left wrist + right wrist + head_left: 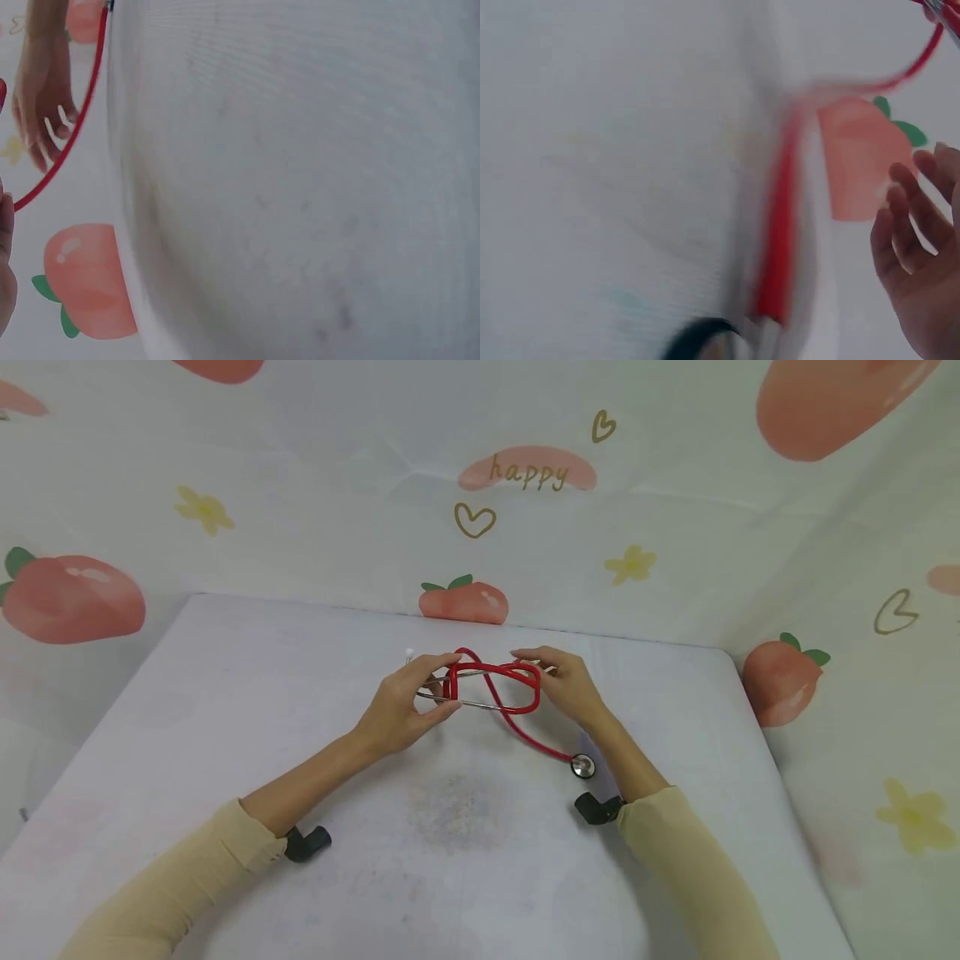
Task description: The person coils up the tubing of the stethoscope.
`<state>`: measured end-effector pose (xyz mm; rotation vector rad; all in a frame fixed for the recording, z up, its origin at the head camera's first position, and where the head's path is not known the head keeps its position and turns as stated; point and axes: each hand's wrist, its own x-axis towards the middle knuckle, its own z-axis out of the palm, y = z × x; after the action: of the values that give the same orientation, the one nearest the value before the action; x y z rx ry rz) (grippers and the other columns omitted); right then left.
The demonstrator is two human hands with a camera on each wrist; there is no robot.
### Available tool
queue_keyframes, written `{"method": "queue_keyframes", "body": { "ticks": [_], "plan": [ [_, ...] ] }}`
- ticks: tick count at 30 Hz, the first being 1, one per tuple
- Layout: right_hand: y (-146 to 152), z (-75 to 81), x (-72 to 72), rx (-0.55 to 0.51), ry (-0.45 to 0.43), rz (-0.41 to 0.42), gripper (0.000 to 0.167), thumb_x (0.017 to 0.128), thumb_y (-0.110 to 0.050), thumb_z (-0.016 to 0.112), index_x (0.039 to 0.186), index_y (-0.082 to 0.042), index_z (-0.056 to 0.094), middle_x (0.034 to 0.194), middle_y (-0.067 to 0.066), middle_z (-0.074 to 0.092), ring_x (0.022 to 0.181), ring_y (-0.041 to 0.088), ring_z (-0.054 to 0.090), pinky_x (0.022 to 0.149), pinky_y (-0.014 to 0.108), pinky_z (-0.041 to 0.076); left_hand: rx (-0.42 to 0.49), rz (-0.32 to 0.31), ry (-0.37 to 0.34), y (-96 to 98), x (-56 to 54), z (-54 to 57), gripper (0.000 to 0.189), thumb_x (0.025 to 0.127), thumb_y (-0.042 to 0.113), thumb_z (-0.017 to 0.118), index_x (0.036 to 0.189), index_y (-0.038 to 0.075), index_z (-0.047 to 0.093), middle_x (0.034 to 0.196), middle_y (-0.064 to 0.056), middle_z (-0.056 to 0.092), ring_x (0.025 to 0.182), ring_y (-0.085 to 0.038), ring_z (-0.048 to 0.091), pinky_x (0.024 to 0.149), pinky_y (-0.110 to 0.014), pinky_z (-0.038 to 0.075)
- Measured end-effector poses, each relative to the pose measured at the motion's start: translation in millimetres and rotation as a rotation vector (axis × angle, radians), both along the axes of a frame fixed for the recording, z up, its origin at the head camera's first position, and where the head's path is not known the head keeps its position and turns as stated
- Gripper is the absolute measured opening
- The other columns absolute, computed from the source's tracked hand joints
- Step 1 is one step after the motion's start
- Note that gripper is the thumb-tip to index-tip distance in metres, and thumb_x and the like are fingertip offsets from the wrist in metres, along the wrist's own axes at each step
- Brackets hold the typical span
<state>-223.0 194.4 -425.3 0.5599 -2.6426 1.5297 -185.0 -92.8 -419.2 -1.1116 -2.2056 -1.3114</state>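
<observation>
Against a pale backdrop cloth [337, 485] printed with peaches, hearts and yellow flowers, a white, smudged table [262, 693] is set. Above it, a folded red stethoscope [496, 695] is pinched between the fingers and thumb of the left hand [393, 706]. The right hand [573, 689] is held with fingers loosely spread, just beside the loop's far end; whether contact is made cannot be told. Below the loop, the chest piece [582, 766] is hung on its tube, near the right wrist.

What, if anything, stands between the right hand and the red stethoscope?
Nothing visible does: the right hand is open just beside the looped red stethoscope, which the left hand grips at the bundle's other end.
</observation>
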Motion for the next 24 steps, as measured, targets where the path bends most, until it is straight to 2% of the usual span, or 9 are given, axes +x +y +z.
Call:
{"method": "queue_keyframes", "body": {
  "ticks": [1,3,5,8,13,17,21,24],
  "plan": [
    [-2,-2.9,1.7,0.021,-0.032,0.005,0.029,0.097,-0.009,0.061,0.124,-0.014,0.071,0.113,0.003,0.071,0.100,0.021,0.062,0.077,0.032,0.055,-0.003,0.003,0.001,-0.3,-0.1,-0.2,0.063,0.083,0.008,0.081,0.140,0.006,0.053,0.120,-0.009,0.064,0.079,-0.011,0.062,0.082,-0.029,0.058],
    [-6,-8.3,5.4,0.026,-0.099,0.015,0.027,0.096,-0.012,0.064,0.123,-0.014,0.071,0.113,0.002,0.071,0.106,0.022,0.060,0.081,0.035,0.054,-0.006,0.005,-0.001,-0.5,-0.1,-0.1,0.064,0.083,0.008,0.081,0.140,0.007,0.052,0.118,-0.010,0.064,0.079,-0.011,0.062,0.082,-0.029,0.058],
    [-10,-12.4,9.6,0.028,-0.143,0.011,0.025,0.096,-0.020,0.067,0.119,-0.014,0.073,0.106,0.001,0.072,0.103,0.023,0.061,0.080,0.036,0.055,-0.007,0.002,-0.001,-0.3,-0.3,0.5,0.065,0.083,0.008,0.081,0.141,0.008,0.052,0.118,-0.010,0.064,0.080,-0.011,0.061,0.082,-0.030,0.058],
    [-16,-16.4,14.5,0.011,-0.160,0.038,0.026,0.095,-0.027,0.069,0.117,-0.013,0.073,0.102,0.002,0.074,0.100,0.022,0.064,0.083,0.037,0.056,-0.004,0.002,0.002,0.1,-0.8,2.3,0.066,0.083,0.009,0.081,0.142,0.009,0.052,0.119,-0.009,0.064,0.079,-0.012,0.061,0.081,-0.032,0.059],
    [-22,-18.4,19.8,-0.020,-0.187,0.086,0.029,0.092,-0.016,0.071,0.122,-0.017,0.072,0.112,-0.001,0.073,0.106,0.017,0.066,0.092,0.040,0.054,0.000,0.040,0.012,-1.1,-1.5,6.0,0.066,0.082,0.009,0.082,0.141,0.007,0.053,0.120,-0.008,0.064,0.080,-0.012,0.062,0.080,-0.034,0.059],
    [-25,-17.6,25.0,-0.017,-0.225,0.096,0.029,0.092,-0.015,0.069,0.121,-0.019,0.072,0.106,-0.002,0.073,0.096,0.016,0.068,0.085,0.037,0.055,0.001,0.079,0.011,-2.9,-2.9,7.6,0.066,0.082,0.010,0.082,0.141,0.007,0.053,0.123,-0.006,0.063,0.081,-0.012,0.062,0.080,-0.034,0.059],
    [-26,-18.3,31.0,-0.028,-0.232,0.138,0.028,0.094,-0.015,0.068,0.121,-0.012,0.071,0.100,0.004,0.074,0.084,0.019,0.069,0.075,0.033,0.057,0.013,0.125,0.007,-4.1,-6.1,7.6,0.065,0.082,0.009,0.082,0.141,0.007,0.054,0.122,-0.007,0.063,0.081,-0.013,0.062,0.080,-0.033,0.059],
    [-27,-18.8,34.9,-0.058,-0.236,0.168,0.031,0.092,-0.009,0.069,0.124,-0.008,0.068,0.102,0.009,0.072,0.081,0.022,0.068,0.069,0.031,0.059,0.023,0.165,-0.002,-4.9,-8.2,7.6,0.064,0.082,0.010,0.082,0.140,0.008,0.054,0.122,-0.007,0.062,0.081,-0.013,0.064,0.079,-0.034,0.059]
  ]
}}
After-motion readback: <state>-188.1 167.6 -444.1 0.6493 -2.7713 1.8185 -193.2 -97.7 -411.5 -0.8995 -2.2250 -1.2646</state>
